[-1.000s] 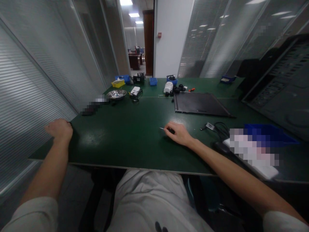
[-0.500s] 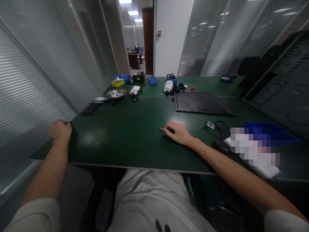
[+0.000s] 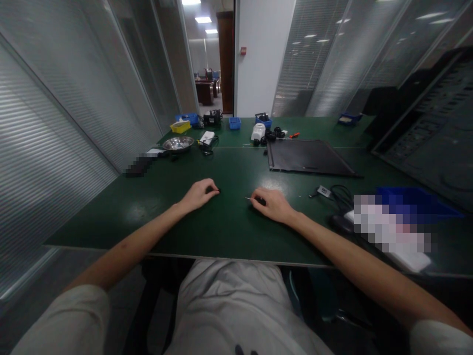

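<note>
My left hand [image 3: 200,194] is over the middle of the green table [image 3: 218,231], its thumb and fingers pinched on a small dark object [image 3: 219,191] too small to name. To its right, my right hand [image 3: 271,203] rests at the table, fingers curled round a thin tool [image 3: 248,198] with a dark handle and a thin light tip pointing left toward my left hand. A gap of bare table separates the two hands. Behind my right hand lies a flat black panel [image 3: 310,158].
A metal bowl [image 3: 178,144], a yellow tray [image 3: 180,127] and a small blue box [image 3: 234,123] stand at the back. On the right are a black mouse [image 3: 340,223], cables [image 3: 340,196] and a blue tray [image 3: 436,204].
My left hand has moved right and inward from the table's left edge to the middle, and a small dark thing now shows at its fingertips. My right hand has hardly moved.
</note>
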Demonstrator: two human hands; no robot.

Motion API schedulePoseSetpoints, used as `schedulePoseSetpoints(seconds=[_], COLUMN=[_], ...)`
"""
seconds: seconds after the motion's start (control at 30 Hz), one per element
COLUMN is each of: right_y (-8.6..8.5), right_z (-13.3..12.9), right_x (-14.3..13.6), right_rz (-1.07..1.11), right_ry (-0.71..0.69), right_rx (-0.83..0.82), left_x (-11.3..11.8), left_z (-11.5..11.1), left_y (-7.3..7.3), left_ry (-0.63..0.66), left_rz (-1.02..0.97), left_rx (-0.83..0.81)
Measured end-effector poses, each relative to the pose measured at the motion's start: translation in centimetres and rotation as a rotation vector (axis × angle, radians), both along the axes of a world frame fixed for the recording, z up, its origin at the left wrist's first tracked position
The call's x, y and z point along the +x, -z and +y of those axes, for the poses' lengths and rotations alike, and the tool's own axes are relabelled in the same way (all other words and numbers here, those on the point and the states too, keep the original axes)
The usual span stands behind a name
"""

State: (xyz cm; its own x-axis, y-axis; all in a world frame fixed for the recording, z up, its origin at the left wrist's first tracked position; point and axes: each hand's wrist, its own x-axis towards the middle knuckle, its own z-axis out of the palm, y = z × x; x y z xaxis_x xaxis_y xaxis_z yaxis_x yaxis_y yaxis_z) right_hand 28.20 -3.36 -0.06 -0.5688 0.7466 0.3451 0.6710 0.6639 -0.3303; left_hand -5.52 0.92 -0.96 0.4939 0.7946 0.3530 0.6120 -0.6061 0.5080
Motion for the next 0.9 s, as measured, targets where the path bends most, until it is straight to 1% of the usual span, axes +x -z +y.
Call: schedulePoseSetpoints(seconds=[0.07,0.1,0.13,0.2,0.4,0.7,0.9], right_y=[0.0,0.0,0.0,0.0,-0.1,-0.4,-0.5], right_z=[0.1,0.1,0.1,0.1,0.0,-0.3,-0.3], right_x=[0.1,0.1,0.1,0.1,0.1,-0.3,-0.3], right_rz=[0.026,0.036,0.041,0.039,-0.023,-0.119,-0.135], right_ry=[0.007,0.010,0.012,0.014,0.014,0.030,0.012], right_rx=[-0.001,-0.002,-0.003,-0.005,-0.002,0.019,0.017], left_x=[4.2,5.6,6.6,7.5,6.9,7.2,6.9], left_z=[-0.6,-0.9,-1.2,-1.7,-1.8,-2.4,-2.2], left_y=[0.1,0.1,0.1,0.0,-0.1,-0.5,-0.5], left_ry=[0.161,0.213,0.245,0.260,0.217,0.234,0.252], left_rz=[-0.033,-0.042,-0.048,-0.056,-0.052,-0.035,-0.068], left_rx=[-0.015,-0.016,-0.017,-0.027,-0.077,-0.027,-0.108])
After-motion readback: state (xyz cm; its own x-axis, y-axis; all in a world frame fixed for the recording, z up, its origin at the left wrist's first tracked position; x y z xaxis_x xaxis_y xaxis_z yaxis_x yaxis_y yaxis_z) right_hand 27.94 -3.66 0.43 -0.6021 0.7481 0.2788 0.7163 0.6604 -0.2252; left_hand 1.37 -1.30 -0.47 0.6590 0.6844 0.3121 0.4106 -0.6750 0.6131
